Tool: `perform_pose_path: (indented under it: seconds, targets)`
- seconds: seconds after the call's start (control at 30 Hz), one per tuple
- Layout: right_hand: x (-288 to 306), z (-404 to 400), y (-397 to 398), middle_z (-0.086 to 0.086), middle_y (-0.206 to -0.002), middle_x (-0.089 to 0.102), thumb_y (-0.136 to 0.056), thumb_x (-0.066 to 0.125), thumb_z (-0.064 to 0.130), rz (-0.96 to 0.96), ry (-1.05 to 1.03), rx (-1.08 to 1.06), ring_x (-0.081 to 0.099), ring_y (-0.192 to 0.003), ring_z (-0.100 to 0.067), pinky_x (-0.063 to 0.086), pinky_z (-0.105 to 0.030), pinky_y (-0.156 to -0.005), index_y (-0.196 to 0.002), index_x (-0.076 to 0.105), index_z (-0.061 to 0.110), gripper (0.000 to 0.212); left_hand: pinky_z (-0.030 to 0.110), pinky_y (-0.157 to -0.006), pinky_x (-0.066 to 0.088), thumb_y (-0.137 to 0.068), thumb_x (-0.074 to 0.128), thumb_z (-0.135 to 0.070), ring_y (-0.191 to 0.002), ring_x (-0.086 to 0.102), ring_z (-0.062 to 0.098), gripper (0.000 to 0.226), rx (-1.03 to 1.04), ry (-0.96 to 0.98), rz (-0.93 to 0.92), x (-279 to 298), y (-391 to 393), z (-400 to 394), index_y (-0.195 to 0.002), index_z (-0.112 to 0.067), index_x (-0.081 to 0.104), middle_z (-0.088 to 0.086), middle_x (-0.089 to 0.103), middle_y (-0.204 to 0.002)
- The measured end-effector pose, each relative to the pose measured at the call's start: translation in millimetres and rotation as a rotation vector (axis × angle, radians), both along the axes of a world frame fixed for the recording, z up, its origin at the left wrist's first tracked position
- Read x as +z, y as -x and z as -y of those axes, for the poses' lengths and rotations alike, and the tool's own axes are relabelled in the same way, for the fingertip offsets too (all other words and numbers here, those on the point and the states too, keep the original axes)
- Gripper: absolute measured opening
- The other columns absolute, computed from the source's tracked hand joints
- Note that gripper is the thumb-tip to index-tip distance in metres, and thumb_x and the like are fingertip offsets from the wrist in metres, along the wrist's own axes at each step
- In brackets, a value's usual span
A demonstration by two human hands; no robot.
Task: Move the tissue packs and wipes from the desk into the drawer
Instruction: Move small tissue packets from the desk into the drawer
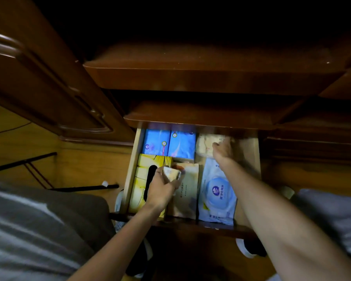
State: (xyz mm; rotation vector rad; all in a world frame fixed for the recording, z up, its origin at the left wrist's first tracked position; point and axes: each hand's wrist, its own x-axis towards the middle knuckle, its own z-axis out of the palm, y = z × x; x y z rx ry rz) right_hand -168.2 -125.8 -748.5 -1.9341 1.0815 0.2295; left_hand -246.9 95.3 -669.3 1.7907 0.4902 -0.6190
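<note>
The open wooden drawer [130, 171] holds two blue tissue packs [169, 145] at the back left, a yellow tissue box [144, 179] at the front left, a beige tissue pack [187, 191] in the middle and a white-and-blue wipes pack [216, 195] at the front right. My left hand [162, 189] hovers over the yellow box and grips a small beige pocket pack [171, 173]. My right hand [224, 150] reaches to the back right and rests on a pale tissue pack [206, 146]; its fingers are blurred.
The dark desk top [211, 78] and a lower ledge [199, 118] overhang the drawer's back. A cabinet door [49, 82] stands to the left. Black chair legs [49, 173] cross the wooden floor at the left. My knees flank the drawer.
</note>
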Motion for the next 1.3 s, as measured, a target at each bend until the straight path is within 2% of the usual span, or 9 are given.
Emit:
perform_pose_path:
  seconds: [0.2,0.4,0.53,0.63,0.73,0.83,0.97,1.13,1.3]
  targets:
    - [-11,-2,8,-0.015,-0.156,0.035,-0.093,0.064,0.034,-0.152,0.191,0.304,0.027,-0.145,-0.036,0.024,-0.040,-0.116,-0.158,0.027,0.031,0.076,0.035,-0.088,0.058,-0.074,0.083,-0.052,-0.092,0.069,0.001,0.068,-0.106,-0.063,0.068,-7,-4,-4,-0.126,-0.023,0.050,-0.008,0.072,-0.105]
    - [7,-16,37,-0.011,-0.135,0.058,-0.089,0.065,0.032,0.100,0.378,0.133,0.048,-0.128,-0.032,0.040,-0.042,-0.104,-0.137,0.052,0.020,0.051,0.046,-0.098,0.054,-0.075,0.084,-0.013,-0.108,0.068,0.018,0.093,-0.179,-0.045,0.097,-17,0,-7,-0.150,-0.015,0.031,0.002,0.069,-0.117]
    - [34,-46,63,0.003,-0.098,0.073,-0.095,0.067,0.033,0.239,-0.189,0.294,0.068,-0.090,-0.015,0.054,-0.032,-0.075,-0.106,0.067,0.024,0.015,0.033,-0.090,0.058,-0.075,0.086,-0.009,-0.103,0.067,0.009,0.090,-0.194,-0.065,0.154,-18,4,-7,-0.149,-0.010,0.034,0.001,0.067,-0.113]
    - [51,-65,68,0.010,-0.113,0.074,-0.093,0.070,0.038,0.115,-0.533,0.578,0.067,-0.090,0.002,0.048,-0.015,-0.062,-0.116,0.070,0.030,0.024,0.009,-0.069,0.052,-0.076,0.085,-0.009,-0.087,0.063,-0.014,0.082,-0.274,-0.113,0.211,-19,8,-7,-0.144,-0.010,0.040,-0.012,0.062,-0.106]
    - [48,-68,73,-0.006,-0.127,0.067,-0.093,0.072,0.013,0.134,-0.512,0.583,0.064,-0.105,-0.008,0.049,-0.015,-0.062,-0.128,0.065,0.011,0.035,0.021,-0.087,0.054,-0.080,0.079,-0.010,-0.104,0.062,-0.005,0.078,-0.337,-0.117,0.224,-10,11,-9,-0.148,-0.009,0.040,-0.004,0.060,-0.121]
    - [40,-51,84,-0.014,-0.131,0.062,-0.095,0.066,0.005,0.123,-0.370,0.563,0.060,-0.119,-0.025,0.050,-0.022,-0.071,-0.128,0.061,0.003,0.033,0.037,-0.106,0.044,-0.083,0.070,-0.024,-0.126,0.050,0.021,0.066,-0.375,-0.426,0.360,-4,10,-21,-0.145,-0.014,0.047,0.006,0.053,-0.135]
    - [30,-37,93,-0.017,-0.127,0.063,-0.095,0.060,-0.004,-0.066,-0.375,0.687,0.061,-0.107,-0.023,0.054,-0.027,-0.072,-0.128,0.059,0.005,0.034,0.042,-0.104,0.045,-0.090,0.069,-0.033,-0.124,0.049,0.028,0.052,-0.312,-0.631,0.354,-7,7,-39,-0.136,-0.014,0.054,0.009,0.057,-0.132]
    - [24,-64,90,-0.008,-0.119,0.071,-0.088,0.071,0.001,0.095,-0.181,0.689,0.065,-0.109,-0.020,0.053,-0.023,-0.082,-0.116,0.071,0.010,0.029,0.038,-0.111,0.036,-0.088,0.066,-0.023,-0.133,0.039,0.028,0.061,-0.524,-0.705,0.283,-16,15,-55,-0.145,-0.015,0.047,0.009,0.046,-0.145]
    - [31,-58,83,-0.007,-0.132,0.067,-0.094,0.053,-0.003,0.047,-0.148,0.712,0.062,-0.119,-0.021,0.050,-0.024,-0.095,-0.125,0.071,0.011,0.038,0.041,-0.106,0.041,-0.086,0.067,-0.029,-0.131,0.041,0.030,0.055,-0.578,-0.735,0.328,-17,16,-51,-0.138,-0.017,0.055,0.009,0.047,-0.143]
